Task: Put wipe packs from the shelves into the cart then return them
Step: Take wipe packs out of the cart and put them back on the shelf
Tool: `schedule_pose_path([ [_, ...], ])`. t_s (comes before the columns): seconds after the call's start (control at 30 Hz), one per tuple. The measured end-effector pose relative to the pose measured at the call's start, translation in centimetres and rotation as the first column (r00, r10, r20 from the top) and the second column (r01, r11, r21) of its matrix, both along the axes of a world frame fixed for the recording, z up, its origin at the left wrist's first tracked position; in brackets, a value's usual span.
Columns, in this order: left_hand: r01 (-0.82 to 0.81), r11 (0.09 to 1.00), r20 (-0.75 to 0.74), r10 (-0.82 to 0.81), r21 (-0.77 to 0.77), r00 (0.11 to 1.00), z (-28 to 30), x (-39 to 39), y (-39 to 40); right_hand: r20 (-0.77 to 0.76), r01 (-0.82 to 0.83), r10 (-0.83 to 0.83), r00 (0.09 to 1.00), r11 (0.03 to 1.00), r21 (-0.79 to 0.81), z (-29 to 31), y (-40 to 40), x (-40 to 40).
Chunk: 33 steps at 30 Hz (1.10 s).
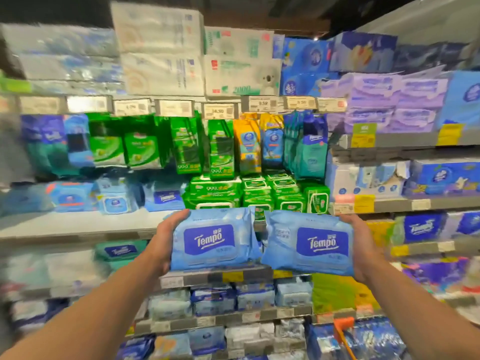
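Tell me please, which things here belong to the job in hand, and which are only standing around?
Belong to the job:
- left Tempo pack, held by the left hand
- right Tempo pack, held by the right hand
- grey shelf behind them

Standing around:
- green wipe packs
- purple tissue packs
- price tags
- orange handle, bottom right

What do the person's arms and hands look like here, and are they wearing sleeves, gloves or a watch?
Both forearms are bare up to the frame's lower edge, with no sleeve in sight. The left hand and right hand wear no gloves. No watch, bracelet or ring shows on the visible parts.
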<state>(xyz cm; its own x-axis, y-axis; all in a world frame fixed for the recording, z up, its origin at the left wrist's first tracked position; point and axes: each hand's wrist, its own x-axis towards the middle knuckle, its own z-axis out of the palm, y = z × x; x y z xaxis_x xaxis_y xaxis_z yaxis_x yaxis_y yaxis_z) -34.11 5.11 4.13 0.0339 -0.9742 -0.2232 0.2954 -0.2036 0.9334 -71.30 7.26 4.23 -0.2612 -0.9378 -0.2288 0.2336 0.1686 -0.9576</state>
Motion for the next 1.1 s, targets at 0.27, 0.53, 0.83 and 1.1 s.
schedule_pose_path([
  [0.27, -0.17, 0.985, -0.031, 0.17, -0.017, 0.985, -0.9, 13.4, 4.3, -0.05, -0.153, 0.152, 0.987, 0.988, -0.006, 1.0, -1.2, 13.2],
  [0.53, -0.194, 0.981, -0.053, 0.192, -0.021, 0.98, -1.8, 20.8, 5.5, -0.085, -0.242, 0.239, 0.967, 0.97, -0.019, 1.4, -0.8, 21.7],
  [0.83, -0.279, 0.954, -0.006, 0.28, -0.112, 0.96, -2.5, 25.5, -0.3, -0.049, -0.21, 0.21, 0.976, 0.978, 0.008, 0.7, -1.3, 25.6],
  [1.1, -0.28, 0.932, -0.017, 0.284, -0.228, 0.959, -1.5, 24.9, -11.9, 0.072, -0.185, 0.183, 0.98, 0.982, 0.032, 2.5, -6.1, 25.2],
])
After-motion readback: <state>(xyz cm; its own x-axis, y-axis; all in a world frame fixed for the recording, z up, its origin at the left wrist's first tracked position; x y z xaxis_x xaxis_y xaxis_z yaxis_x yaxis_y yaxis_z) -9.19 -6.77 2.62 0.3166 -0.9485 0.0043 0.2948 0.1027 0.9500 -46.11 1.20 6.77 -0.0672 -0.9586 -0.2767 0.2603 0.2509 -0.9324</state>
